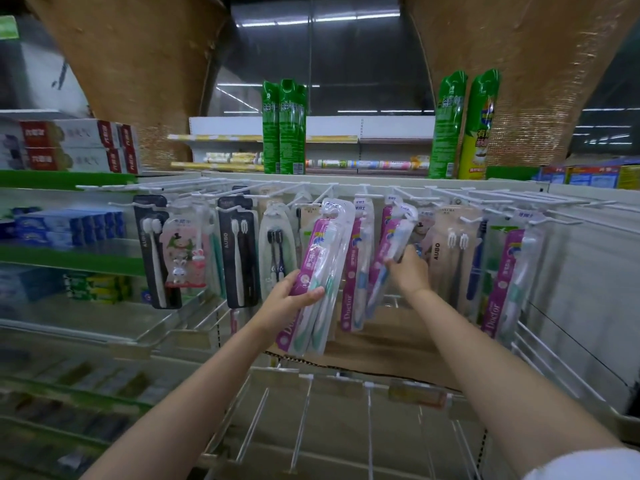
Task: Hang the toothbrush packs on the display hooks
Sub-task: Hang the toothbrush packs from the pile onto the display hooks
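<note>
Purple toothbrush packs (320, 271), glossy clear blisters on pink-purple card with green-handled brushes inside, held tilted in front of the hook rack. Left hand (289, 301) as the grip: fingers curled round the lower half of the stack, thumb lying across the front. Another purple pack (391, 247), blue-handled brush, up at the white display hooks (398, 197), top edge near a hook tip; whether already threaded, impossible to tell. Right hand (408, 268) grasping that pack near its middle, fingers closed on it. More packs hanging along the thin wire hooks: black AUBO packs (239, 258) at left, a pale pack with a rabbit figure (183, 252) beside them, a matching purple pack (505, 282) at far right. Below, a brown cardboard box (384, 348) on a white wire shelf (311, 420). Above the rack, tall green spray cans (284, 128); on the left shelves, toothpaste boxes (72, 147).
</note>
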`<action>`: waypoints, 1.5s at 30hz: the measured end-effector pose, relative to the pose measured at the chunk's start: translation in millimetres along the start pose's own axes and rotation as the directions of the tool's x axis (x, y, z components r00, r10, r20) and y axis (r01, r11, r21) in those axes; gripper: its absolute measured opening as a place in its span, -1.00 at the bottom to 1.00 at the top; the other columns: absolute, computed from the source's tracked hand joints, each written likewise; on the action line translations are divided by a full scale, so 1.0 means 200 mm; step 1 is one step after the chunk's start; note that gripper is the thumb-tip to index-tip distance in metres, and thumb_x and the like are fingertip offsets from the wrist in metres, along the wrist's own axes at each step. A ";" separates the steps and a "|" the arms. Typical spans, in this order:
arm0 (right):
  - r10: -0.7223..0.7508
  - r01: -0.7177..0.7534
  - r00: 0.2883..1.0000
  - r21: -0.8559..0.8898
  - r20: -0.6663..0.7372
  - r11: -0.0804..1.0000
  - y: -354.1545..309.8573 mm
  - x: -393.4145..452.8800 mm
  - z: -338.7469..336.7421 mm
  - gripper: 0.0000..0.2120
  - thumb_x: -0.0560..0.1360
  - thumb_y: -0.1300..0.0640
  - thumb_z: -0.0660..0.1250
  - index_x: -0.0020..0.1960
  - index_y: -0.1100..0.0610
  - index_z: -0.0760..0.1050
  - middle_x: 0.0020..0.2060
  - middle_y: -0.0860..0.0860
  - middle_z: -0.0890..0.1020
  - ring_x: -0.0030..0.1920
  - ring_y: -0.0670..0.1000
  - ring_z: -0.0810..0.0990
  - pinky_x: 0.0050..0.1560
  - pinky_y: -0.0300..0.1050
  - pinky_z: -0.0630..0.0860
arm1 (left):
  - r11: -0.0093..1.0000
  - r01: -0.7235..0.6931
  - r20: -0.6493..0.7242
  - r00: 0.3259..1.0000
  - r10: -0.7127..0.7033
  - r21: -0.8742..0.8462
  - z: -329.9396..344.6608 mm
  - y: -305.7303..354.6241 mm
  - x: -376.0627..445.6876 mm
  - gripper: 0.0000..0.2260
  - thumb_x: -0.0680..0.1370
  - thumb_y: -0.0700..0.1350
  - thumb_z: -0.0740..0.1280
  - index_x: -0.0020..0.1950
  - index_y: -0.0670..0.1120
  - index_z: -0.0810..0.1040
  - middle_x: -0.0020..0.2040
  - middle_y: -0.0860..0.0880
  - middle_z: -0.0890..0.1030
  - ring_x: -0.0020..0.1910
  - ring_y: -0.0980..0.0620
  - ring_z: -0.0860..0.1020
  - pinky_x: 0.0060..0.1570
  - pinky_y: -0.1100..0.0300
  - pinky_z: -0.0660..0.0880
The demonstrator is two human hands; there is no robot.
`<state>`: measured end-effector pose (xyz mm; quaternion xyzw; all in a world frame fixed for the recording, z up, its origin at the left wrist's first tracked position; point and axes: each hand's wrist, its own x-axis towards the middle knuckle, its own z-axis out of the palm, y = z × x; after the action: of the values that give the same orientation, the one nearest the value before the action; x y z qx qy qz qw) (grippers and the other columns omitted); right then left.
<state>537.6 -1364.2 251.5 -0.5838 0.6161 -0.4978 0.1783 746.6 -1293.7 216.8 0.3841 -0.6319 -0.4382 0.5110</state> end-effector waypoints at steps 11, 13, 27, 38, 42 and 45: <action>-0.123 0.182 0.971 0.294 -0.207 0.938 0.10 -0.25 0.00 -0.70 0.64 0.04 0.05 0.29 0.18 0.29 -0.02 0.11 0.57 -0.02 0.11 0.57 0.06 0.12 0.52 | 0.999 -0.006 -0.008 1.000 0.006 -0.034 0.01 -0.01 -0.04 -0.58 0.47 -0.12 0.37 0.31 -0.03 0.38 0.13 -0.02 0.60 0.10 0.04 0.59 0.08 0.18 0.50; -0.112 0.187 0.965 0.324 -0.235 0.928 0.09 -0.28 0.00 -0.72 0.64 0.07 0.05 0.26 0.21 0.30 -0.16 0.08 0.54 -0.16 0.09 0.56 -0.01 0.03 0.55 | 0.999 0.001 -0.007 1.000 -0.002 -0.040 0.02 -0.01 -0.05 -0.61 0.50 -0.15 0.34 0.31 -0.02 0.36 0.12 -0.01 0.58 0.10 0.03 0.57 0.10 0.14 0.50; 0.023 -0.069 0.991 0.361 0.129 0.930 0.02 -0.35 0.02 -0.88 0.62 0.17 0.13 0.10 0.17 0.38 0.00 0.11 0.59 0.02 0.08 0.60 0.00 0.01 0.57 | 0.999 -0.041 -0.013 0.999 0.041 -0.018 0.06 -0.01 -0.10 -0.77 0.51 -0.15 0.33 0.09 0.11 0.43 0.04 0.06 0.60 0.00 0.17 0.58 -0.05 0.31 0.47; -0.073 0.074 0.988 -0.001 0.136 0.997 -0.14 -0.29 0.08 -0.85 0.62 0.24 0.10 0.16 0.22 0.34 0.08 0.13 0.50 -0.15 -0.02 0.48 -0.32 -0.31 0.41 | 0.999 -0.038 0.005 0.999 0.038 -0.016 0.05 0.01 -0.09 -0.64 0.49 -0.12 0.35 0.27 -0.01 0.40 0.14 -0.05 0.59 0.11 -0.01 0.59 0.11 0.07 0.52; -0.082 0.084 0.980 -0.001 0.181 0.996 -0.09 -0.32 0.08 -0.61 0.62 -0.03 0.10 0.36 0.14 0.32 0.31 0.14 0.38 0.30 0.14 0.41 0.33 0.07 0.36 | 1.000 -0.026 0.053 0.998 0.026 -0.002 0.06 -0.01 -0.09 -0.61 0.42 -0.07 0.43 0.20 0.08 0.42 0.11 -0.04 0.61 0.09 -0.02 0.61 0.06 0.10 0.56; -0.194 0.123 0.957 0.304 0.215 0.945 -0.03 -0.37 0.04 -0.47 0.55 -0.27 -0.02 0.23 0.07 0.46 0.09 0.04 0.58 0.13 0.09 0.56 0.19 0.09 0.49 | 0.999 -0.016 0.088 0.996 0.012 0.043 0.10 -0.02 -0.09 -0.61 0.46 -0.16 0.41 0.21 0.08 0.37 0.06 0.05 0.59 0.01 0.15 0.60 -0.12 0.32 0.55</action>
<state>565.1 -1300.8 226.1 -0.6561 0.4615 -0.5197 0.2940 729.8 -1274.4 204.6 0.3710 -0.6659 -0.4371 0.4773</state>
